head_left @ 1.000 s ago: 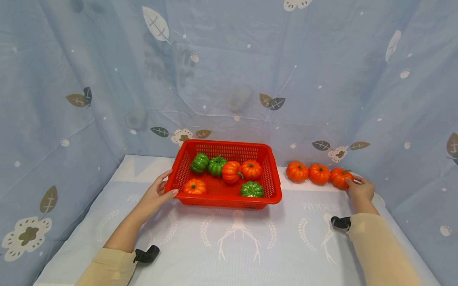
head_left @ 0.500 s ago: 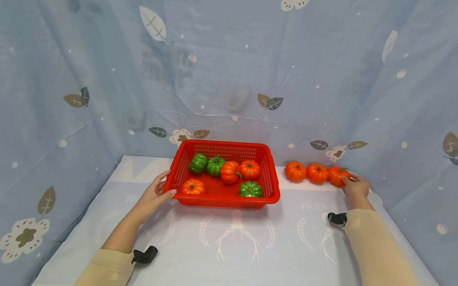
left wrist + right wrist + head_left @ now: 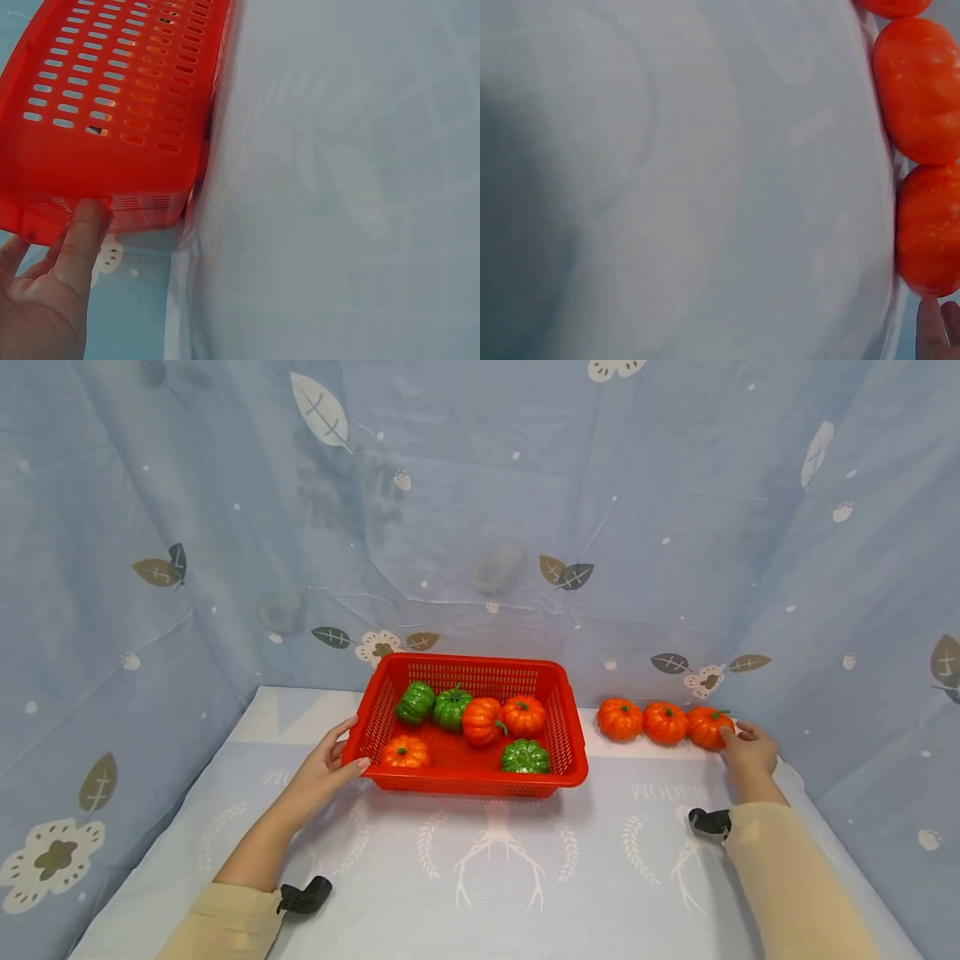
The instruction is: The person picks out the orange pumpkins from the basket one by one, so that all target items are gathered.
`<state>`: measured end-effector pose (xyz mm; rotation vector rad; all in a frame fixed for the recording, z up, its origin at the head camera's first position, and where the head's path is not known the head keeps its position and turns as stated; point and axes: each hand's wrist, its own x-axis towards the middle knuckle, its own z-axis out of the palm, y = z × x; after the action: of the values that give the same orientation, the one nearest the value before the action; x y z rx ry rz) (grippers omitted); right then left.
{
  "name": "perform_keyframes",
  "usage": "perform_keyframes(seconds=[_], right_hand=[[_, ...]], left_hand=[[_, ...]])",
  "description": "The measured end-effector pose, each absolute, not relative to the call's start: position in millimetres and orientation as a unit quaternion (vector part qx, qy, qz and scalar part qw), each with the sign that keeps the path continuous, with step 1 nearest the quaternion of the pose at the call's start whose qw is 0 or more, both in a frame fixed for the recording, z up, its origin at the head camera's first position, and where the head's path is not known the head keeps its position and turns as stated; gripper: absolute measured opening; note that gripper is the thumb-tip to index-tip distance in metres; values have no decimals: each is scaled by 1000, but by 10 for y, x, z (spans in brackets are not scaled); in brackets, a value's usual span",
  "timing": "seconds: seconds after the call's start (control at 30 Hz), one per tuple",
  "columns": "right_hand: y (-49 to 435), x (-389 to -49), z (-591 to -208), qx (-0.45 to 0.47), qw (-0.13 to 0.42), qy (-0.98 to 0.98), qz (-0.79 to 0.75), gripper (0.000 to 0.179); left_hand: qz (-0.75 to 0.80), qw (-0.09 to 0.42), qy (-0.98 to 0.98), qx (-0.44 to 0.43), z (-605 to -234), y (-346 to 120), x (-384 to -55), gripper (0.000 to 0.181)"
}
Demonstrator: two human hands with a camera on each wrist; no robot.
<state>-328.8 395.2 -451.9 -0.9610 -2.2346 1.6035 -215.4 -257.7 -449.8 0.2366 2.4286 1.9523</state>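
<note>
A red plastic basket (image 3: 468,783) stands on the table, with small orange and green toy pumpkins inside. My left hand (image 3: 318,781) holds its left end, thumb on the near side of the rim and fingers round the outside; in the left wrist view the fingers (image 3: 81,244) reach up to the basket's end wall. To the right, three orange pumpkins form a row along the back: the left one (image 3: 620,720), the middle one (image 3: 666,723) and the right one (image 3: 709,728). My right hand (image 3: 752,758) rests its fingertips against the right end of the last pumpkin, fingers not wrapped round it.
Patterned blue cloth (image 3: 480,527) hangs behind and on both sides. A pale printed cloth (image 3: 495,877) covers the table. Inside the basket are green pumpkins (image 3: 525,757) and orange ones (image 3: 406,752). Black camera mounts (image 3: 304,895) sit at both wrists.
The rightmost pumpkin has shifted slightly left and back, closer to its neighbour, with the right hand following. The right fingers have loosened a little. The left hand and the basket have stayed put.
</note>
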Motion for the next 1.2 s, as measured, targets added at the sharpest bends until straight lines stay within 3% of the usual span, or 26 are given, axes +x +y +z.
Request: perform_keyframes(seconds=[0.13, 0.37, 0.77, 1.2], right_hand=[[3879, -3213, -4430, -332, 131, -754, 552, 51], [3624, -3021, -4197, -310, 155, -736, 582, 27], [3021, -2754, -3930, -158, 230, -754, 595, 30], [2288, -2730, -3939, -17, 194, -821, 536, 36]], left_hand=[[626, 9, 776, 76, -4496, -2579, -2150, 82], [634, 12, 769, 81, -4507, -2580, -2163, 82], [629, 13, 773, 78, -4470, -2572, -2144, 82], [626, 13, 776, 73, -4457, -2564, -2130, 83]])
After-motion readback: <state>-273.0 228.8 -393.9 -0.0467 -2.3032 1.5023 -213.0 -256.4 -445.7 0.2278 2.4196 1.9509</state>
